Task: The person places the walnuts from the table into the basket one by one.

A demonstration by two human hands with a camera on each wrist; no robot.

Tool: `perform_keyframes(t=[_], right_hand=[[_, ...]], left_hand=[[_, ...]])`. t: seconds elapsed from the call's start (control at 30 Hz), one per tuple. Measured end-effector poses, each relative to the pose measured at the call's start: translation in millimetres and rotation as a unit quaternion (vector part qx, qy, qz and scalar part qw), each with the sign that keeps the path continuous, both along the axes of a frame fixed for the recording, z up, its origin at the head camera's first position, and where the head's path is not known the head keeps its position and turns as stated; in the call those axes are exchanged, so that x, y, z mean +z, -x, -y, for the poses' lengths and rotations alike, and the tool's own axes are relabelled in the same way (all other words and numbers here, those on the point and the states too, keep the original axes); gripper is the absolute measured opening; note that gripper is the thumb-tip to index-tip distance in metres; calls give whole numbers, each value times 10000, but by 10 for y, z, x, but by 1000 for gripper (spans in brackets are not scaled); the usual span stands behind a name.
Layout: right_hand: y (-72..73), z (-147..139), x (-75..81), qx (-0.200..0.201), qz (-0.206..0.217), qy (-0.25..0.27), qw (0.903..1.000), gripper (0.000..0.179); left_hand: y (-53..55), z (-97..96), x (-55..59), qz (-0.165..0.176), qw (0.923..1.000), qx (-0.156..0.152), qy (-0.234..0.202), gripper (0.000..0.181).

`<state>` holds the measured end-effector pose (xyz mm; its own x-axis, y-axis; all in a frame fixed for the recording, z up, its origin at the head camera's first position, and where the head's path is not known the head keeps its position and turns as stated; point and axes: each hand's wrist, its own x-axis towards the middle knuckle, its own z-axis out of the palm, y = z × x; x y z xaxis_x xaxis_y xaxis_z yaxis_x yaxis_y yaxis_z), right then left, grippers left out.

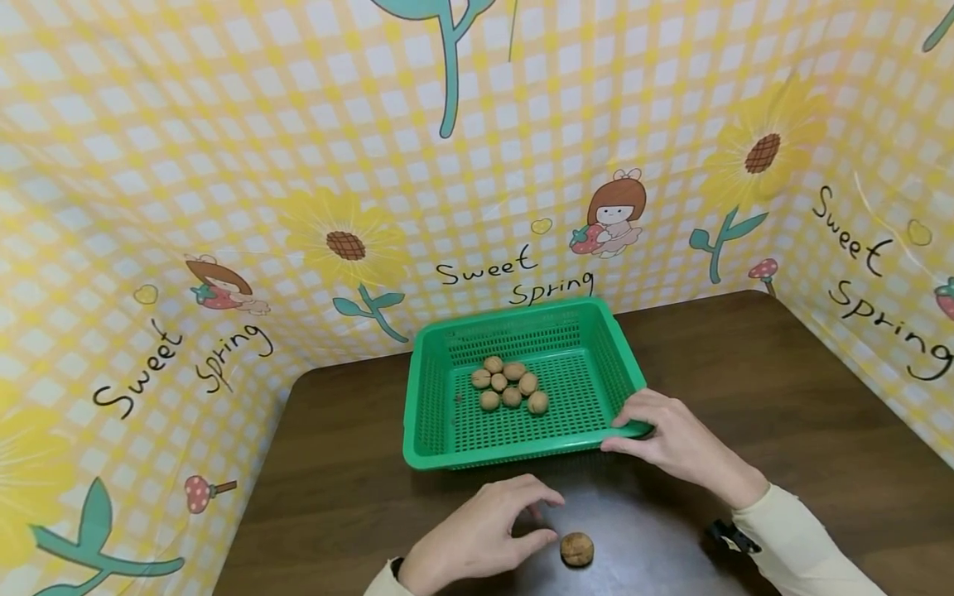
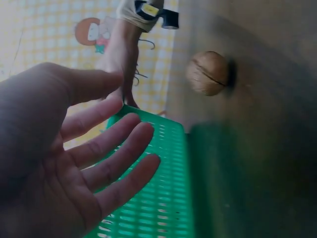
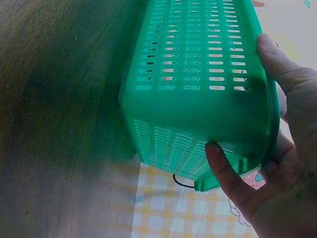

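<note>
A green plastic basket [image 1: 514, 454] with slotted walls stands on the table, several walnuts [image 1: 511, 397] grouped on the left side of its floor. At the near right corner, my right hand [image 1: 681, 439] grips the rim. The right wrist view shows its fingers [image 3: 225, 171] bent around that corner of the basket [image 3: 188, 104]. One loose walnut [image 1: 577, 550] lies on the table in front of the basket. My left hand [image 1: 484, 530] is just left of this walnut, thumb and fingers spread apart and holding nothing. In the left wrist view, the walnut [image 2: 207, 73] lies beyond the fingertips.
The dark wooden table [image 1: 328, 497] has rounded back corners. A yellow checked cloth [image 1: 224, 149] printed with flowers and lettering hangs behind it and at both sides. The basket's back edge is close to the cloth.
</note>
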<state>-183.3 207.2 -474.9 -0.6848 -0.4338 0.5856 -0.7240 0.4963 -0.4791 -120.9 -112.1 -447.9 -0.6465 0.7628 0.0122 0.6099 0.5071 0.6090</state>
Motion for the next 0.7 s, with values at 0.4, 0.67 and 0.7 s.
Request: perform_keyframes(t=[0.4, 0.67, 0.7], right_hand=[[10, -3, -21, -22, 158, -46, 9999, 21], [4, 3, -29, -5, 55, 10, 10000, 22], [8, 3, -28, -7, 43, 14, 10000, 22]], left_hand=[[-137, -140, -381, 760, 9971, 64, 84, 38], [-125, -234, -509, 374, 9984, -45, 429, 35], [-120, -235, -519, 332, 9986, -61, 395, 34]])
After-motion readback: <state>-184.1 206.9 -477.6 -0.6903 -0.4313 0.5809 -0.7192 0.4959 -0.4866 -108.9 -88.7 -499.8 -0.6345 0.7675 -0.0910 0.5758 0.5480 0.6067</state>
